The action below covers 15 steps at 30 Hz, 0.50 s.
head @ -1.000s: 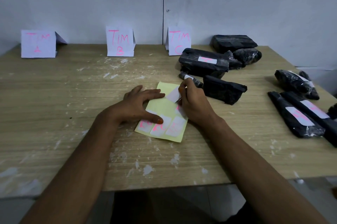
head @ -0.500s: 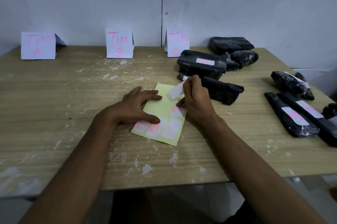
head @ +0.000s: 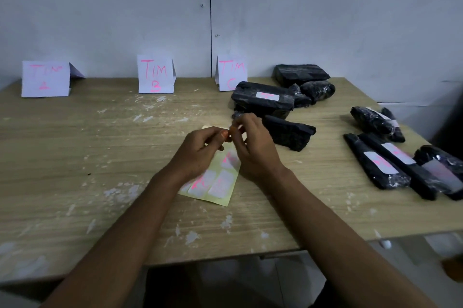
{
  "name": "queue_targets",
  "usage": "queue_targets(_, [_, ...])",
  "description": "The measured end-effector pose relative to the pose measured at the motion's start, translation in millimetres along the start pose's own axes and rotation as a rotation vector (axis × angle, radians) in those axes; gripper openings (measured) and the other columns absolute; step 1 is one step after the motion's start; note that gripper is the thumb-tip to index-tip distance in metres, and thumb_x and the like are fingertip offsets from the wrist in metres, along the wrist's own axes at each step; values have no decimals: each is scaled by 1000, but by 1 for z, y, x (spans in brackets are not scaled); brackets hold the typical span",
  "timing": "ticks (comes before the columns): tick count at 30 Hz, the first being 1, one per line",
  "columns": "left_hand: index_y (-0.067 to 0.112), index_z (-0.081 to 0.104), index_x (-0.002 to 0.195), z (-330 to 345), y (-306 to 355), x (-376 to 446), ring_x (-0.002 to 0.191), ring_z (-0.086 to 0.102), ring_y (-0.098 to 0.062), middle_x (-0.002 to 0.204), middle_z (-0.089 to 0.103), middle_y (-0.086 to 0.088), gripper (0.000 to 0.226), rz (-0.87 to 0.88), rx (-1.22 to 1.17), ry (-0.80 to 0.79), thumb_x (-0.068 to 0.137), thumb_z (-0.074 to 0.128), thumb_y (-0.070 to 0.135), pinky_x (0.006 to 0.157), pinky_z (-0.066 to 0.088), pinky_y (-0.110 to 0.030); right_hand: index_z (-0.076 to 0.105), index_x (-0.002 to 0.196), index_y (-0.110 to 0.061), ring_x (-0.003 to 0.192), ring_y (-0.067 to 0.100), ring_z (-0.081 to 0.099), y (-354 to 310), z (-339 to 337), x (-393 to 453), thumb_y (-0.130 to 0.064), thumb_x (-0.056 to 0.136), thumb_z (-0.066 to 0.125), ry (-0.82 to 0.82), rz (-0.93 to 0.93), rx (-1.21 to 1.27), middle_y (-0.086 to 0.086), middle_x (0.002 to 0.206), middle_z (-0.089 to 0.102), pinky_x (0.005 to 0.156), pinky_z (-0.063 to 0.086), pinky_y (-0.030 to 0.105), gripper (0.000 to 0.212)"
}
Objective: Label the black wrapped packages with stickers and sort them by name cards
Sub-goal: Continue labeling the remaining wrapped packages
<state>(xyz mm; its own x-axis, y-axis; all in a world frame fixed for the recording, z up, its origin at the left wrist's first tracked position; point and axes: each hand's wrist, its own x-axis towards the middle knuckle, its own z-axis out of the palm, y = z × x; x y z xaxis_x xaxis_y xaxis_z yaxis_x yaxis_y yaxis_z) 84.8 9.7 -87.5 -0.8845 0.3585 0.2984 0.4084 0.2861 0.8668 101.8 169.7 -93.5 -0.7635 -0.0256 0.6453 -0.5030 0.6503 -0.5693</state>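
A yellow sticker sheet [head: 220, 182] with several white pink-lettered stickers lies mid-table. Just above it my left hand [head: 198, 152] and right hand [head: 255, 149] meet at the fingertips, pinching a small peeled sticker that the fingers almost wholly hide. Name cards TIM A [head: 45, 79], TIM B [head: 155, 74] and TIM C [head: 231, 73] stand along the wall. A labelled black package [head: 260, 100] lies before TIM C. An unlabelled package [head: 288, 132] sits just right of my right hand. A small black roll [head: 238, 115] peeks out behind my fingers.
Two more black packages [head: 300, 74] [head: 318, 89] lie at the back. Several labelled long packages [head: 375, 167] and a short one [head: 373, 122] crowd the right edge. The wooden table [head: 75, 157] is flecked with white paint; its front edge is near me.
My left hand has lifted off the sticker sheet and come up to my right hand. The peeled sticker, earlier held out by my right hand alone, is now between both hands' fingertips.
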Motion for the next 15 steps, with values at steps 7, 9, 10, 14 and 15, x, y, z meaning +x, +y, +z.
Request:
queue_targets(7, [15,71,95,1,15,-2,85,68,-8,94,74,0,38,-95,-167,11,103,40,35,73,46,-19,63,108,-19,118,16,45,4,-8,-11,-45,88,66,-59,-13,-89,3,124,49,94,42,28,33])
queue_targets(9, [14,71,95,3,16,0,83,67,-8,95,74,0,31,-82,-180,10,102,46,30,73,47,-18,63,113,-21,115,15,45,3,-12,-14,-47,84,70,-76,-4,-54,0,121,49,94,41,27,40])
queue_targets(10, [12,71,93,5,17,1,81,67,-9,92,74,-1,24,-65,-175,18,100,51,24,74,49,-19,63,115,-21,114,14,45,3,-14,-15,-48,83,70,-79,1,-31,0,121,49,94,41,28,42])
queue_targets(14, [4,69,94,11,22,9,78,66,-10,84,70,-4,9,-39,-134,23,94,60,7,76,51,-25,68,113,-23,121,12,47,4,-26,-21,-46,85,63,-46,69,73,0,126,50,94,44,28,36])
queue_targets(15, [7,70,93,12,24,11,78,66,-12,85,70,-6,10,-38,-126,7,93,60,5,77,51,-26,70,110,-23,121,11,48,5,-30,-22,-42,86,62,-35,105,116,0,127,51,92,45,26,32])
